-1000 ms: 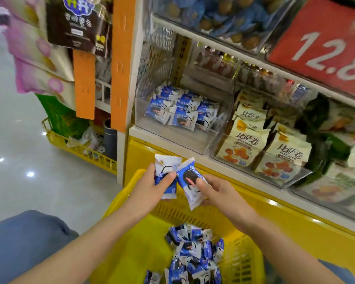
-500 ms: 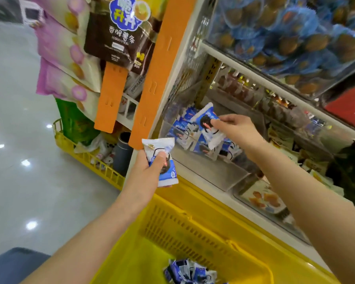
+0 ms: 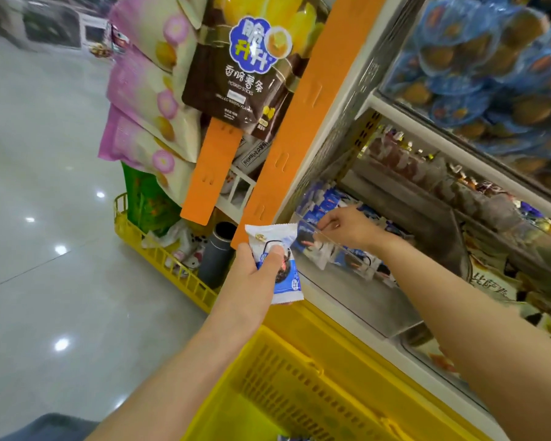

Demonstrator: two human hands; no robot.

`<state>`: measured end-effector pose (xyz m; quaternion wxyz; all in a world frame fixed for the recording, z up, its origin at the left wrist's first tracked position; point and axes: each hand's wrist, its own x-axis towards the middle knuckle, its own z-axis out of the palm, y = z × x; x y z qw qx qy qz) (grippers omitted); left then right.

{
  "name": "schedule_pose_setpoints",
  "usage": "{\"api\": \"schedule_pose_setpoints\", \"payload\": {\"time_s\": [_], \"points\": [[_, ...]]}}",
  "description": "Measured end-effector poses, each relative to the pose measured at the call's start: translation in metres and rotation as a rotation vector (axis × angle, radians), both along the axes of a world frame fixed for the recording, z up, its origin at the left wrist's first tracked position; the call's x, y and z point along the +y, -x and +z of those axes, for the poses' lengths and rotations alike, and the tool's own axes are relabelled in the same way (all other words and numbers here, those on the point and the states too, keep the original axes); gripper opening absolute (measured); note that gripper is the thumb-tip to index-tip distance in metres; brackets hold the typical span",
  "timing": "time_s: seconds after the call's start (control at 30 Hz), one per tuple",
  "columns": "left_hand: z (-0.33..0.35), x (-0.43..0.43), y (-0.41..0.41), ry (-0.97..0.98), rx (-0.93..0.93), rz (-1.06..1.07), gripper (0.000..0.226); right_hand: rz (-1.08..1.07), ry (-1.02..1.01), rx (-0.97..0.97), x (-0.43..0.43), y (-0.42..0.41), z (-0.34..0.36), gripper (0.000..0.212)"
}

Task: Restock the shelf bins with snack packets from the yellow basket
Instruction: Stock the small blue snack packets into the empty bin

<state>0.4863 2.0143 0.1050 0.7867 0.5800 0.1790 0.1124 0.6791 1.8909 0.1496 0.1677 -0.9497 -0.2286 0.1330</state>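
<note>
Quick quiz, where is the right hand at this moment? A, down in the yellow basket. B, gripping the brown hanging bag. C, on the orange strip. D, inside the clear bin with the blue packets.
D: the right hand reaches over the front wall of the bin, in among the blue packets, while the left hand holds one packet outside it.

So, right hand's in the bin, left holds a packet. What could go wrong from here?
The right hand reaches among the blue packets in the clear bin; it could topple them. The left hand holds its packet outside the bin, above the yellow basket rim; a loose grip might drop it on the floor.
</note>
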Motion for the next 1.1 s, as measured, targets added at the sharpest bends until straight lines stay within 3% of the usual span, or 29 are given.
{"api": "schedule_pose_setpoints", "payload": {"time_s": [0.13,0.23,0.33,0.4,0.57,0.67,0.87,1.0,1.1], "points": [[0.003,-0.001,0.0,-0.023,0.042,-0.029,0.022,-0.029,-0.04,-0.041,-0.007,0.01,0.008,0.005],[0.003,-0.002,0.002,0.007,0.072,-0.083,0.023,-0.132,-0.195,-0.189,-0.014,0.03,0.02,0.02],[0.0,-0.006,0.005,-0.013,0.074,-0.114,0.02,-0.123,-0.404,-0.315,-0.02,0.071,0.03,0.014],[0.0,-0.012,0.007,0.005,0.026,-0.129,0.018,-0.066,-0.449,-0.251,-0.025,0.102,0.03,0.012],[0.003,-0.03,0.014,0.089,-0.09,-0.153,0.02,-0.065,-0.484,0.206,-0.035,0.165,0.012,0.019],[0.003,-0.038,0.016,0.095,-0.099,-0.163,0.018,-0.134,-0.611,0.303,-0.042,0.177,0.01,0.025],[0.023,-0.041,0.002,-0.056,-0.246,-0.22,0.018,-0.214,-0.696,0.219,-0.063,0.172,0.025,0.018],[0.031,-0.04,-0.006,-0.475,-0.329,-0.452,0.036,-0.105,-0.502,-0.073,-0.071,0.16,0.043,0.043],[0.026,-0.041,-0.007,-0.669,-0.281,-0.516,0.057,-0.012,-0.325,-0.128,-0.075,0.151,0.053,0.033]]}}
